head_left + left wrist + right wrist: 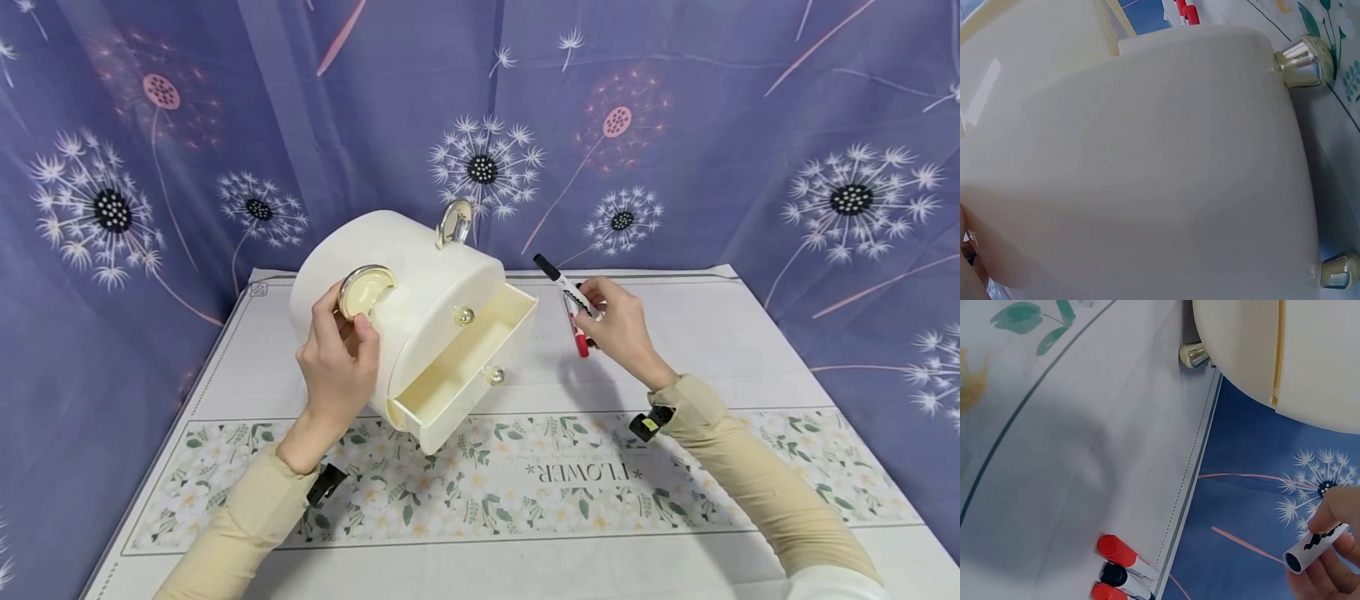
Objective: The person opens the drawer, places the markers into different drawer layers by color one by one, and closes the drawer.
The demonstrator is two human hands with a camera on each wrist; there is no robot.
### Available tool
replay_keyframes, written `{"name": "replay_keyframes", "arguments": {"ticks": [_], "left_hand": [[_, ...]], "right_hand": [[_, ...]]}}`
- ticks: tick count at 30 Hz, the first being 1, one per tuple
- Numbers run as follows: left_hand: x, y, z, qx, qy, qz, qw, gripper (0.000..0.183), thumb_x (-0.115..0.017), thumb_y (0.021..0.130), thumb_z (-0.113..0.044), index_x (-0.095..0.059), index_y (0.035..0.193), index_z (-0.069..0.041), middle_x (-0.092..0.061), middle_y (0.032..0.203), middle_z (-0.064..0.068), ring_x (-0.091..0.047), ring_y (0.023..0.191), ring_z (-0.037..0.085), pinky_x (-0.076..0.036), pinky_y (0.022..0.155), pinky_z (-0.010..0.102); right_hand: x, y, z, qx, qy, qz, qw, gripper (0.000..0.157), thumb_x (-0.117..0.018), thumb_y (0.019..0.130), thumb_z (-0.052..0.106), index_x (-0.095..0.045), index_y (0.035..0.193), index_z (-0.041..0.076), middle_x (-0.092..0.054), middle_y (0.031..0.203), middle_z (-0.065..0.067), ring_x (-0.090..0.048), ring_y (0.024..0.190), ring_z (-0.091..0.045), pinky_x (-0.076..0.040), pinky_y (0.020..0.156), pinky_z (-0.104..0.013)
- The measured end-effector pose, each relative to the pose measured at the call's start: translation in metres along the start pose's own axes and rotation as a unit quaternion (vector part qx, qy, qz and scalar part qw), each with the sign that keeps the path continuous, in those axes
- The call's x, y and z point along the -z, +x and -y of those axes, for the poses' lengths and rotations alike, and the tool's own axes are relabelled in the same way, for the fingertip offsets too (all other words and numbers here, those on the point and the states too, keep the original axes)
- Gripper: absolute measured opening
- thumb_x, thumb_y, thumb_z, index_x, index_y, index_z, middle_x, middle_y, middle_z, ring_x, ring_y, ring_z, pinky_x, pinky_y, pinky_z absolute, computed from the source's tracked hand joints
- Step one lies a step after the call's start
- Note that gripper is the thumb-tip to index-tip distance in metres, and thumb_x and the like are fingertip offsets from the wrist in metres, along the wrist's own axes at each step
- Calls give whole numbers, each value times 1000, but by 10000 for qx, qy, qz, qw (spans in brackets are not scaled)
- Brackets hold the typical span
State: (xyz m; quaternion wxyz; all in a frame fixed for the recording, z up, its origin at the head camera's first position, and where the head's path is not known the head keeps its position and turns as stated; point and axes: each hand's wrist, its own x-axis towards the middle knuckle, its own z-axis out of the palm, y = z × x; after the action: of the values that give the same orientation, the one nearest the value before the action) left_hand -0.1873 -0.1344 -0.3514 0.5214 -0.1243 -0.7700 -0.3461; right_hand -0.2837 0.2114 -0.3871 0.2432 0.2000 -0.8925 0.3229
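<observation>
A white storage box (390,250) with a rounded body is tilted above the table, its lower drawer (459,414) pulled out. My left hand (337,358) grips the shiny round side handle (367,275) with thumb and fingers. Between the thumb and fingers of my right hand (618,323) is a white marker (547,267) with a black cap, held to the right of the box. Under that hand, in the right wrist view, lie two red-capped markers (1116,550) and a black-capped one (1115,575) side by side. The box's white side fills most of the left wrist view.
Round metallic knobs (495,377) stick out from the drawer fronts, and a second ring handle (454,223) stands on the box's far side. A white table cover with a floral band (480,500) lies beneath. Behind the table hangs a blue dandelion-print curtain (375,100).
</observation>
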Motion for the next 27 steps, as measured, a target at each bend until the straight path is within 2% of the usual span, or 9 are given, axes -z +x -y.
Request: {"name": "replay_keyframes", "arguments": {"ticks": [7, 14, 18, 27], "left_hand": [[0, 1, 0, 45, 6, -22, 10000, 38, -47, 85, -12, -46, 120, 4, -64, 95, 22, -67, 75, 30, -55, 55, 41], [0, 0, 0, 79, -20, -43, 10000, 38, -48, 85, -11, -47, 120, 4, -64, 96, 22, -67, 76, 30, -55, 56, 41], [0, 0, 1, 47, -17, -27, 10000, 38, -48, 86, -12, -47, 119, 5, -63, 97, 23, -67, 77, 29, -56, 57, 39], [0, -1, 1, 29, -3, -56, 10000, 38, -47, 86, -13, -47, 120, 5, -64, 96, 23, -67, 76, 30, -55, 55, 40]], "right_hand": [[-1, 3, 6, 444, 25, -333, 9985, 26, -61, 70, -4, -60, 94, 6, -63, 87, -8, -59, 77, -19, -49, 70, -32], [-2, 6, 18, 962, 81, -701, 9929, 26, -58, 68, -8, -61, 91, 6, -61, 87, -7, -53, 79, -19, -42, 70, -29], [-3, 6, 24, 1133, 189, -854, 9897, 28, -56, 66, -11, -62, 89, 5, -62, 87, -7, -53, 80, -20, -42, 71, -29], [1, 8, 35, 1467, 145, -757, 9862, 29, -57, 71, -10, -64, 94, 7, -62, 94, -8, -52, 86, -21, -42, 74, -29]]}}
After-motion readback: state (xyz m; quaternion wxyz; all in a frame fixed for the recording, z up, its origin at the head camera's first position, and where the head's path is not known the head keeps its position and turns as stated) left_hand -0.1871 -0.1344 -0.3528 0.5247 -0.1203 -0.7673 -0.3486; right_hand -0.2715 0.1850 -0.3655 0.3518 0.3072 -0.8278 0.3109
